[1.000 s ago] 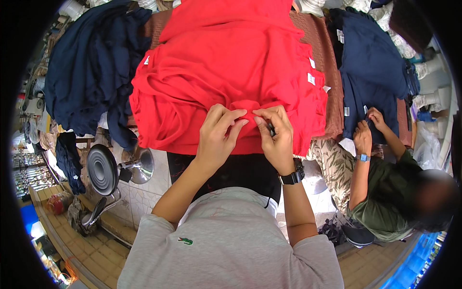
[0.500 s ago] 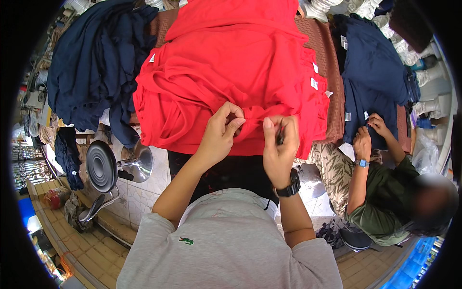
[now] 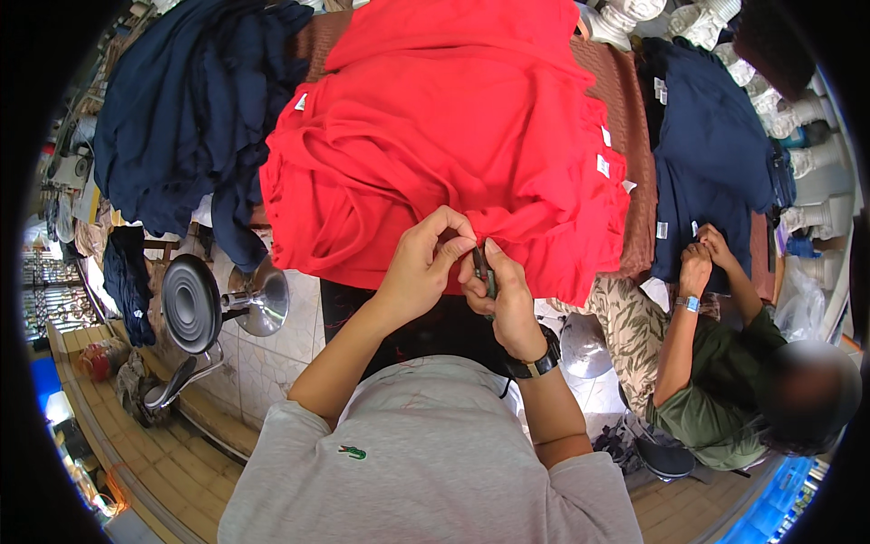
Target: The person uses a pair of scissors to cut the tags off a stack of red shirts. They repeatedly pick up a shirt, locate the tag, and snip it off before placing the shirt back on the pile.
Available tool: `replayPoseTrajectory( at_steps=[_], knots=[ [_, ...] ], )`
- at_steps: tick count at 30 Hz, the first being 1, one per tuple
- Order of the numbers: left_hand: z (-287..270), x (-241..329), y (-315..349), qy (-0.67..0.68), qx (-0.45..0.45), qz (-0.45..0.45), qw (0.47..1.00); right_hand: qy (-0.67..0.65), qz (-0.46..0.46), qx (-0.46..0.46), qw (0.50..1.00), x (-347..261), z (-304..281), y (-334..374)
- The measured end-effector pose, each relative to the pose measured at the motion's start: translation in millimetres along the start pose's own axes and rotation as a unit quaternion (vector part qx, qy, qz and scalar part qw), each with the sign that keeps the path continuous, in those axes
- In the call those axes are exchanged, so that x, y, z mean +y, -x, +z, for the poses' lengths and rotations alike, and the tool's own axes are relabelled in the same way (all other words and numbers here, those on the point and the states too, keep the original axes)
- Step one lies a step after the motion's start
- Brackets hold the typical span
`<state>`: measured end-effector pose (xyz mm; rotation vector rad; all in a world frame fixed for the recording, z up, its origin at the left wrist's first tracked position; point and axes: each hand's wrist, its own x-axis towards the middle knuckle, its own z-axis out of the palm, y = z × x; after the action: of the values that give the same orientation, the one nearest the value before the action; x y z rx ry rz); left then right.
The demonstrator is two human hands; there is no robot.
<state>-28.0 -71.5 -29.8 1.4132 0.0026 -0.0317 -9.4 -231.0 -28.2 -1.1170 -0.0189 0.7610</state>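
Note:
A pile of red garments (image 3: 453, 136) lies on a brown patterned table cover (image 3: 625, 118) in front of me. My left hand (image 3: 419, 267) pinches the lower edge of the top red garment. My right hand (image 3: 503, 295), with a black wristwatch, is closed around a small dark tool (image 3: 483, 269) held against the same edge, right beside my left fingers. Both hands meet at the near hem of the pile.
A heap of navy garments (image 3: 181, 118) lies to the left. Another navy pile (image 3: 716, 154) lies to the right, where a seated person in a green shirt (image 3: 725, 381) handles it. A black stool (image 3: 186, 304) stands at lower left, white statuettes (image 3: 652, 18) at the back.
My hands have stayed at the red hem, drawing closer together. The right hand has turned so the dark tool points up at the fabric edge.

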Motion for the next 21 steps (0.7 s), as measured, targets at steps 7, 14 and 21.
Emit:
replayPoseTrajectory(
  at_steps=[7, 14, 21],
  knots=[
    [3.6, 3.9, -0.9, -0.060, 0.013, 0.050, 0.997, -0.033, 0.022, 0.010, 0.999, -6.6, -0.2, -7.0],
    [1.3, -16.3, -1.1, -0.054, 0.087, 0.040, 0.994, -0.028, -0.005, -0.043, 0.999, 1.4, -15.6, -4.6],
    [15.3, 1.5, 0.9, -0.039, 0.069, 0.085, 0.993, 0.213, -0.319, 0.175, 0.907, -1.5, -7.9, -0.6]
  ],
)
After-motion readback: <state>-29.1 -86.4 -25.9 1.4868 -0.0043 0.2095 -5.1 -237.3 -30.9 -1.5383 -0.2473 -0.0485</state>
